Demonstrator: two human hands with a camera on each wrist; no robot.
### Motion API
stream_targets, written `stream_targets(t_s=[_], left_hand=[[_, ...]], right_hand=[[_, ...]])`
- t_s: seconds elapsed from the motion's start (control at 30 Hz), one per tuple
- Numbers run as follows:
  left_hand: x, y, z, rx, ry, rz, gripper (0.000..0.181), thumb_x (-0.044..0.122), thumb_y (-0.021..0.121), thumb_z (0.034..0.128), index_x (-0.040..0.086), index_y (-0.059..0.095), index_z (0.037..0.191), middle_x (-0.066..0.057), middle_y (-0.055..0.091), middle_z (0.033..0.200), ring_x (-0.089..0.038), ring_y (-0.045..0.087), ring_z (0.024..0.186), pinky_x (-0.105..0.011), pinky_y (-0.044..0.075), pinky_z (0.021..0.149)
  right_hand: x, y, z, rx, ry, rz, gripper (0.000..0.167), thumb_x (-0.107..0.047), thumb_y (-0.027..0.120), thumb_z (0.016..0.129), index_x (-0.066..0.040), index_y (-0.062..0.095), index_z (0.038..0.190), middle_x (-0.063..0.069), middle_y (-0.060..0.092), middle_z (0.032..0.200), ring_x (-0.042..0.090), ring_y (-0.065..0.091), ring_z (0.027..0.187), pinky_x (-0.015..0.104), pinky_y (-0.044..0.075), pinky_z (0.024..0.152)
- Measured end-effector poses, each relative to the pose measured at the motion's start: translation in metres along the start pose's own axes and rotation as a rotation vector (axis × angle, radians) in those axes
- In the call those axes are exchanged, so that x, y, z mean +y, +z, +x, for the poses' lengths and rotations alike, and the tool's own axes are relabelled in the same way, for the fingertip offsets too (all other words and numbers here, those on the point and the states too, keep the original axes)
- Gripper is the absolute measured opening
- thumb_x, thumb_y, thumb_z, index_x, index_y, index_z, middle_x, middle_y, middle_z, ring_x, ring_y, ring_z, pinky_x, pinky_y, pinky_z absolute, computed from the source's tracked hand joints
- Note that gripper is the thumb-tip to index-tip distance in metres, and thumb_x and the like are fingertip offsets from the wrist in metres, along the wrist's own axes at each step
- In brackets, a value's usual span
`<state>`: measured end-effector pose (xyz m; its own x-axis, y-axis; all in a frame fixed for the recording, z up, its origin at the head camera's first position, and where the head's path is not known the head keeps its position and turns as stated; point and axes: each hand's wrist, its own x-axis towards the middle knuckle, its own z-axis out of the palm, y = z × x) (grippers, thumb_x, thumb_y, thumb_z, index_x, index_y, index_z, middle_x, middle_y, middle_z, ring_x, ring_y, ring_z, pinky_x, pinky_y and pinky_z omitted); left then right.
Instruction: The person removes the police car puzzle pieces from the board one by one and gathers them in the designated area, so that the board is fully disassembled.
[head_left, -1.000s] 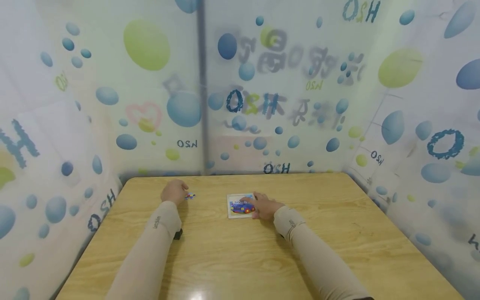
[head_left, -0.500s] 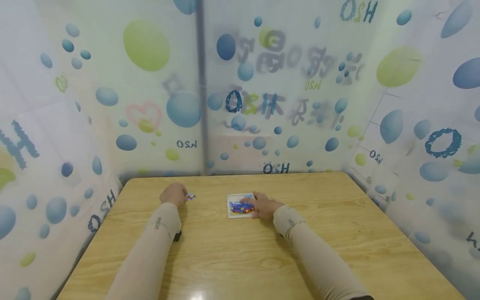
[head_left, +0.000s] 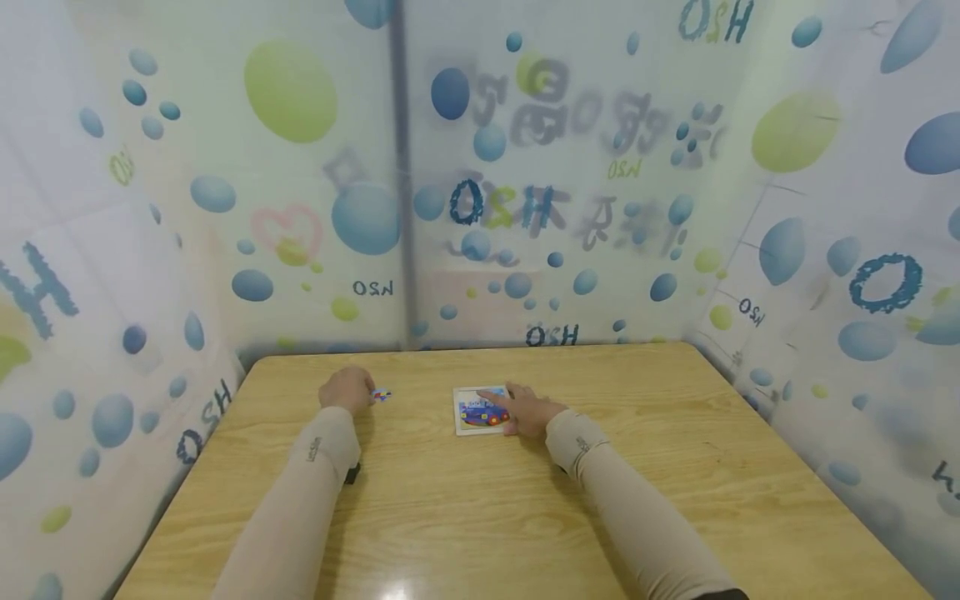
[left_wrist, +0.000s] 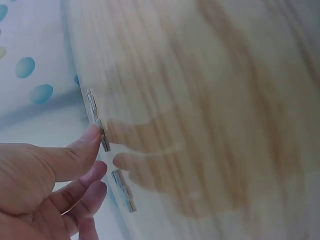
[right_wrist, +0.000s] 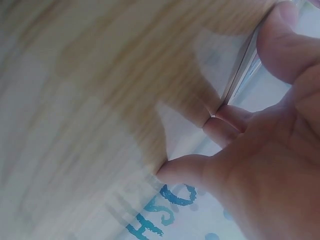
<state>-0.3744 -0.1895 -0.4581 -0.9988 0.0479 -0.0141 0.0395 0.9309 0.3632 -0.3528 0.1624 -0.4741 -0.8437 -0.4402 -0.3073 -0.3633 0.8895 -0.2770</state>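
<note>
At the table's far left, my left hand (head_left: 347, 389) is over small colourful puzzle pieces (head_left: 381, 395). In the left wrist view the thumb lies against one thin puzzle piece (left_wrist: 93, 106), its index finger hidden behind, and seems to pinch it. A second puzzle piece (left_wrist: 123, 191) lies close by, near the other bent fingers. My right hand (head_left: 531, 412) rests at the right side of a white-framed picture puzzle (head_left: 472, 415) showing a blue car. Its fingers are spread, with one straight finger reaching over the picture. A pale bare patch shows at the puzzle's top.
Both hands work on a wooden table (head_left: 465, 517) with rounded far corners. Patterned curtain walls (head_left: 300, 192) with blue and green spots stand close behind it and at both sides.
The left hand and the puzzle pieces beside it have shifted very slightly, with the pieces' visible shape changing. The right hand's finger over the picture has moved a little towards the top.
</note>
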Motion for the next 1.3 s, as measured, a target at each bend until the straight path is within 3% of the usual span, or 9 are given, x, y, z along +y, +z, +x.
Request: stream_targets(t_s=[0.13,0.3,0.43,0.63,0.9,1.1,1.3], left_hand=[[0.001,0.000,0.001,0.014,0.017,-0.019,0.028,0.009,0.077,0.0876,0.004,0.072,0.114,-0.021,0.066,0.125,-0.045,0.060,0.115,-0.066,0.045,0.097],[0.007,0.007,0.006,0.028,0.079,-0.014,0.030,0.009,0.075,0.0893,0.007,0.072,0.120,-0.020,0.065,0.130,-0.043,0.059,0.117,-0.066,0.047,0.094],[0.019,0.015,0.010,0.010,0.139,-0.011,0.028,0.012,0.073,0.0932,0.008,0.072,0.121,-0.018,0.065,0.130,-0.039,0.060,0.118,-0.065,0.049,0.093],[0.043,0.023,0.007,-0.023,0.209,-0.048,0.026,0.011,0.070,0.0956,0.008,0.071,0.122,-0.016,0.066,0.128,-0.036,0.060,0.118,-0.059,0.052,0.094],[0.074,0.032,0.009,-0.100,0.361,-0.151,0.026,0.015,0.065,0.0992,0.004,0.069,0.122,-0.018,0.066,0.126,-0.036,0.060,0.119,-0.052,0.050,0.101],[0.097,0.042,0.007,-0.158,0.375,-0.185,0.026,0.015,0.065,0.0999,0.003,0.069,0.123,-0.016,0.068,0.121,-0.033,0.062,0.116,-0.048,0.051,0.100],[0.111,0.051,0.004,-0.226,0.355,-0.265,0.029,0.011,0.055,0.1049,0.000,0.063,0.130,-0.018,0.065,0.125,-0.034,0.060,0.120,-0.048,0.049,0.103]], right_hand=[[0.001,-0.001,0.000,0.032,0.001,-0.009,0.082,-0.031,0.062,0.099,-0.038,0.012,0.163,0.019,0.012,0.167,0.041,0.015,0.152,0.071,0.022,0.114],[0.003,-0.001,-0.003,0.049,0.023,-0.018,0.083,-0.037,0.062,0.099,-0.012,0.015,0.163,0.016,0.016,0.167,0.038,0.017,0.153,0.064,0.024,0.117],[0.004,-0.002,-0.006,0.030,0.010,-0.082,0.083,-0.043,0.059,0.101,-0.002,0.019,0.160,0.016,0.016,0.167,0.037,0.018,0.153,0.058,0.027,0.119],[0.004,-0.002,-0.008,0.065,-0.024,-0.120,0.080,-0.042,0.062,0.100,0.000,0.027,0.158,0.019,0.024,0.165,0.037,0.024,0.151,0.048,0.028,0.121],[0.003,-0.006,-0.006,0.086,-0.014,-0.097,0.079,-0.039,0.065,0.099,-0.002,0.028,0.158,0.017,0.026,0.164,0.035,0.025,0.151,0.049,0.028,0.121],[0.005,-0.007,-0.003,0.060,0.004,-0.082,0.080,-0.038,0.065,0.100,-0.003,0.025,0.159,0.016,0.024,0.165,0.036,0.022,0.152,0.050,0.027,0.121],[0.008,-0.004,-0.001,0.068,-0.015,-0.066,0.082,-0.039,0.066,0.099,0.000,0.025,0.159,0.019,0.025,0.164,0.037,0.024,0.151,0.050,0.027,0.121]])
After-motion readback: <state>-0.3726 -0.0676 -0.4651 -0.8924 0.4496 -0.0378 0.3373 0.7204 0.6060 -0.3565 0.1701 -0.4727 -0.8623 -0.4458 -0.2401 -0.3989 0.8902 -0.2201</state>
